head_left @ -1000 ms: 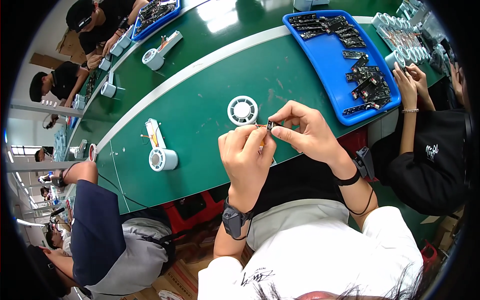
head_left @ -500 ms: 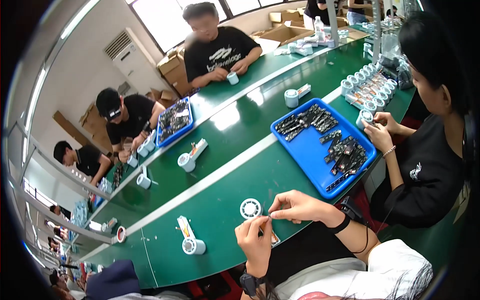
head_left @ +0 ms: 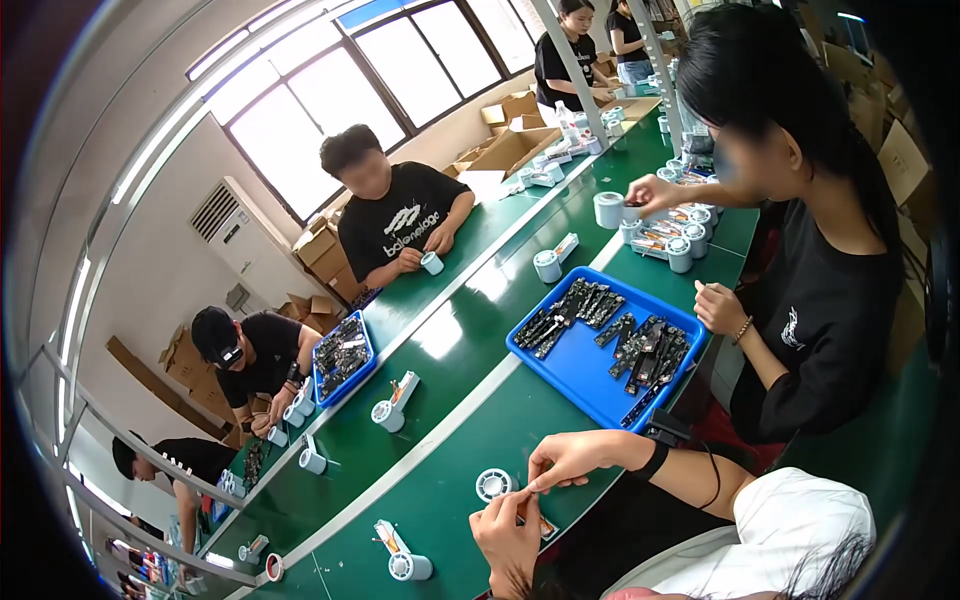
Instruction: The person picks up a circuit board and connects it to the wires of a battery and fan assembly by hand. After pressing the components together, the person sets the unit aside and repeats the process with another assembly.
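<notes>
My left hand (head_left: 505,535) and my right hand (head_left: 572,462) meet fingertip to fingertip just above the table's near edge. Both are closed in a pinch; whatever lies between the fingertips is too small to make out. Right behind them sits a pale blue device with a round slotted head (head_left: 495,485). Its handle, with orange parts inside, shows partly beneath my hands. To the left, a similar device (head_left: 408,566) lies with its handle open and coloured wires showing.
A blue tray (head_left: 530,352) of black circuit boards stands beyond my right hand. At right, a co-worker's hand (head_left: 655,195) holds a pale blue device near rows of others. More devices lie along the green table (head_left: 455,455), where people sit across from me.
The view has tilted and shifted. My hands stay pinched together by the same device. The co-worker at right has parted their hands and reached one, with a device, toward the table's far side.
</notes>
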`<act>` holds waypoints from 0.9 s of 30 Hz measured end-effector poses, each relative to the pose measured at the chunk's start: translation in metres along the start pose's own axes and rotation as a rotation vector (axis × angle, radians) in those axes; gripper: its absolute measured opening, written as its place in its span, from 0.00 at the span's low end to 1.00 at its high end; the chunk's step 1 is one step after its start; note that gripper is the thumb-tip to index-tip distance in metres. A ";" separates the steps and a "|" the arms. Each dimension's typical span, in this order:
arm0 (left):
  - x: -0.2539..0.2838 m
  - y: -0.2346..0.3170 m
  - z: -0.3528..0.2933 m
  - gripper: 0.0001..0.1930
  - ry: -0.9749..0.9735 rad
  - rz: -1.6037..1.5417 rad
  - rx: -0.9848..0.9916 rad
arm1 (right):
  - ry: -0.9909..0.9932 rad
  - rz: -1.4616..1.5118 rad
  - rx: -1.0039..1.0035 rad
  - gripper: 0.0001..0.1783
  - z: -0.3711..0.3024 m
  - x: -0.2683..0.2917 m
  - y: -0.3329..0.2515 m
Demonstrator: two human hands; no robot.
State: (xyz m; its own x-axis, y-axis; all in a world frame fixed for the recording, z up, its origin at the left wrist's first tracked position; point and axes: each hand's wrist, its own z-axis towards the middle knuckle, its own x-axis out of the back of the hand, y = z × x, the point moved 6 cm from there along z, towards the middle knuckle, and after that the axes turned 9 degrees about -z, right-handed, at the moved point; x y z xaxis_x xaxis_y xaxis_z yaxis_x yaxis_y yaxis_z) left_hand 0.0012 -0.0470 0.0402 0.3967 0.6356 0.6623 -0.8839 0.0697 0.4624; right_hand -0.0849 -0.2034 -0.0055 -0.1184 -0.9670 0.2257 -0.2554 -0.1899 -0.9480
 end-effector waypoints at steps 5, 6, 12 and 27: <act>0.009 -0.001 -0.002 0.07 -0.039 -0.095 0.152 | -0.062 -0.048 -0.002 0.19 -0.006 0.001 -0.025; 0.010 -0.004 -0.002 0.07 -0.021 -0.108 0.154 | -0.054 -0.078 -0.013 0.19 -0.007 0.001 -0.030; 0.015 -0.005 -0.006 0.08 0.031 -0.218 0.259 | -0.076 -0.179 -0.004 0.18 -0.005 -0.002 -0.043; 0.002 -0.013 -0.023 0.11 0.184 -0.085 0.378 | 0.110 -0.333 0.090 0.22 -0.001 -0.007 -0.066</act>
State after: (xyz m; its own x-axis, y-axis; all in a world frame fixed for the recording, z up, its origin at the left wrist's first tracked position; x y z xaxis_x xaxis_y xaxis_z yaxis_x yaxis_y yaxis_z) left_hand 0.0077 -0.0294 0.0223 0.3834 0.7687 0.5121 -0.6836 -0.1367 0.7170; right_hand -0.0678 -0.1838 0.0551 -0.1467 -0.8266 0.5433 -0.2122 -0.5102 -0.8335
